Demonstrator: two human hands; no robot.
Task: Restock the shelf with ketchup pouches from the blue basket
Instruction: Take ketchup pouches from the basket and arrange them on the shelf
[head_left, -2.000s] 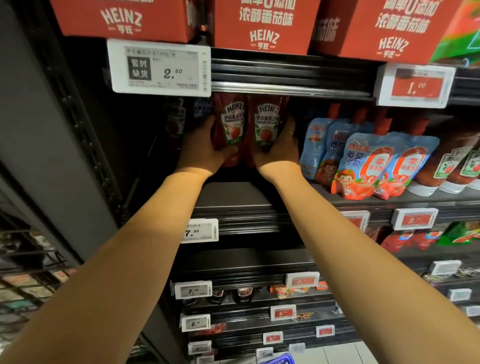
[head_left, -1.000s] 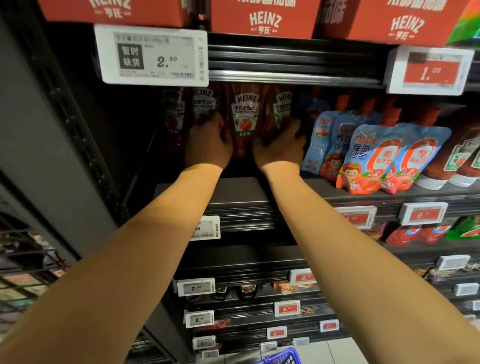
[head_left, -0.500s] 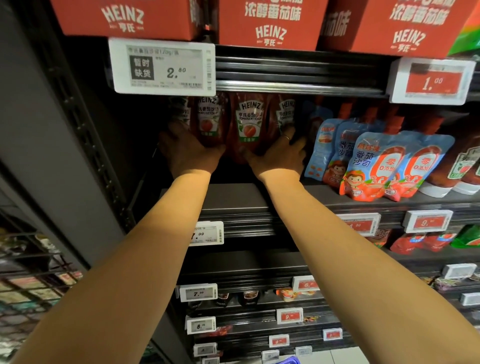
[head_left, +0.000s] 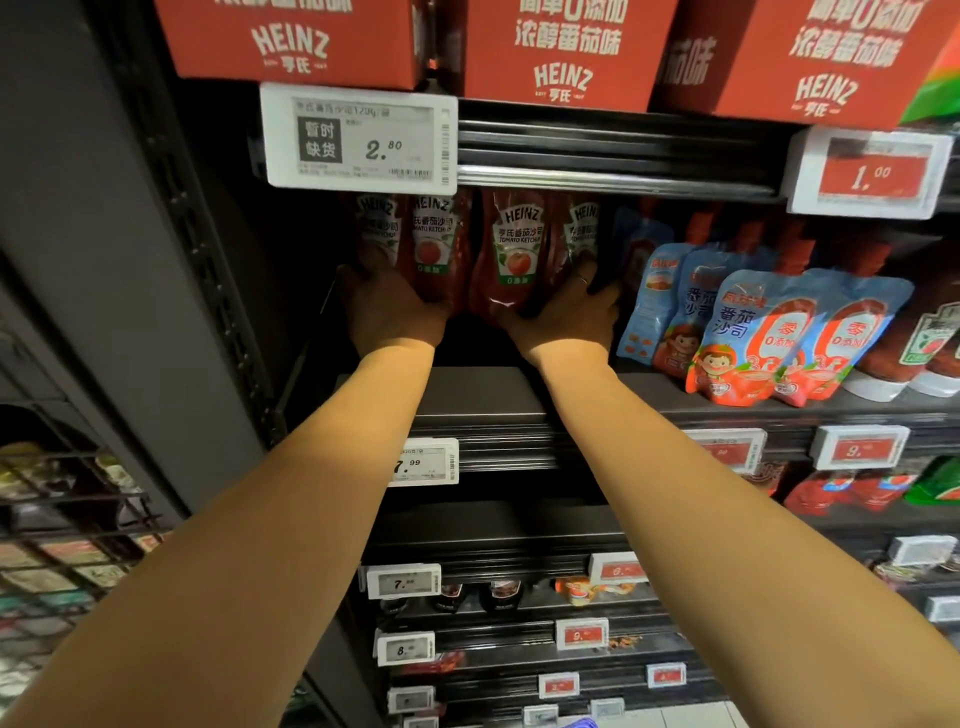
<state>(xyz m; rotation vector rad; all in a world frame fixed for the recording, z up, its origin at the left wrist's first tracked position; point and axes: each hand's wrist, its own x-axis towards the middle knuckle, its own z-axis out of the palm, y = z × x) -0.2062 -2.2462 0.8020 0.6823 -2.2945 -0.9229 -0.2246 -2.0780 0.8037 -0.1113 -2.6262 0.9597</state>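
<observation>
Several red Heinz ketchup pouches (head_left: 511, 254) stand upright in a row at the back left of the dark shelf (head_left: 483, 395). My left hand (head_left: 389, 314) wraps the bottom of the leftmost pouches (head_left: 382, 228). My right hand (head_left: 566, 317) presses its spread fingers against the rightmost pouch (head_left: 582, 228). The row is clamped between both hands. Only a sliver of the blue basket (head_left: 581, 723) shows at the bottom edge.
A white price tag reading 2.80 (head_left: 358, 137) hangs just above the pouches. Red Heinz boxes (head_left: 561, 52) fill the shelf above. Blue-and-red pouches (head_left: 753, 332) stand close to the right. A grey upright (head_left: 130, 260) and a wire rack (head_left: 62, 519) are on the left.
My hands went from holding two pouches in front to setting them into the row. The left hand has shifted left and the hands now sit wider apart.
</observation>
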